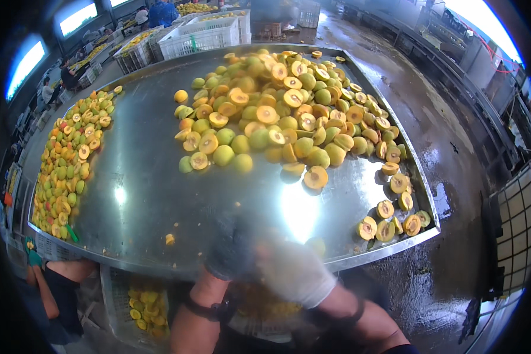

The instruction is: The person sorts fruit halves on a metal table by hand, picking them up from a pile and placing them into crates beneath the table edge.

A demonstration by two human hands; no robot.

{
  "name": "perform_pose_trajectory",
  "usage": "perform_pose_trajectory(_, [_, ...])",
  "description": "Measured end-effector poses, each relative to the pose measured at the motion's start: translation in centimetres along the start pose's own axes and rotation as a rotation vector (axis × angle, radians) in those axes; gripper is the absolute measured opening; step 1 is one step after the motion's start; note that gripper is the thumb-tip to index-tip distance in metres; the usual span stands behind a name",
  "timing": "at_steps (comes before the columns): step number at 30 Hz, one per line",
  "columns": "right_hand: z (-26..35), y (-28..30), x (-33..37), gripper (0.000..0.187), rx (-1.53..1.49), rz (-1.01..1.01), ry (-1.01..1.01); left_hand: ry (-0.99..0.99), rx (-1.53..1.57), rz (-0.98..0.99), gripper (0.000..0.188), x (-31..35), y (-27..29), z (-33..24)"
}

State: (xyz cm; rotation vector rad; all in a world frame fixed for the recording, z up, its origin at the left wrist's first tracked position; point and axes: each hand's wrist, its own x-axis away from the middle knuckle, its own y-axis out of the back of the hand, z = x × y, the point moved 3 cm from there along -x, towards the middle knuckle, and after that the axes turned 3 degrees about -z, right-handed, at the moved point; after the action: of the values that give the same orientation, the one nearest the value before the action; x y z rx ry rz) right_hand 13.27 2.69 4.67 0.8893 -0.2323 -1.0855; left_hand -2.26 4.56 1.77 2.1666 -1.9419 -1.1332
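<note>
My left hand (231, 245), in a dark glove, is low over the near edge of a metal table (153, 177). Right beside it is my right hand (295, 268) in a white glove, smeared by motion. The two come close together, and blur hides their fingers and anything between them. A faint greenish fruit (316, 246) shows just beyond the white glove. Across the far middle and right of the table spreads a heap of yellow-green stone fruit (277, 112), many halved with brown centres. A small orange scrap (170, 239) lies left of my hands.
Another fruit pile (65, 171) lines the table's left side, near a green-handled tool (72, 233). Below the near edge stands a crate with fruit (147, 312). A co-worker's green-gloved hand (33, 253) is at lower left. White crates (200, 38) stand beyond; the floor (448, 153) is wet.
</note>
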Motion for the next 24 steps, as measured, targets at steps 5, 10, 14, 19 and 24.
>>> perform_pose_trajectory(5, [1.2,0.2,-0.3,0.033,0.091,-0.042,0.008,0.056,0.009,-0.099,0.039,0.5,-0.2,0.5])
perform_pose_trajectory(10, [-0.1,-0.1,-0.2,0.033,0.143,0.039,0.061,-0.136,-0.205,0.03,0.041,-0.3,0.2,-0.3])
perform_pose_trajectory(14, [-1.0,0.6,-0.2,0.032,-0.111,0.112,-0.03,0.128,-0.007,0.065,0.045,0.3,0.1,0.3])
perform_pose_trajectory(19, [-2.0,1.0,-0.8,0.029,-0.421,0.126,-0.053,0.465,0.514,0.017,0.048,-0.4,0.0,-2.5])
perform_pose_trajectory(24, [-1.8,1.0,-0.6,0.027,-0.21,0.032,-0.073,0.624,0.331,0.035,0.047,-0.9,-0.1,-2.3])
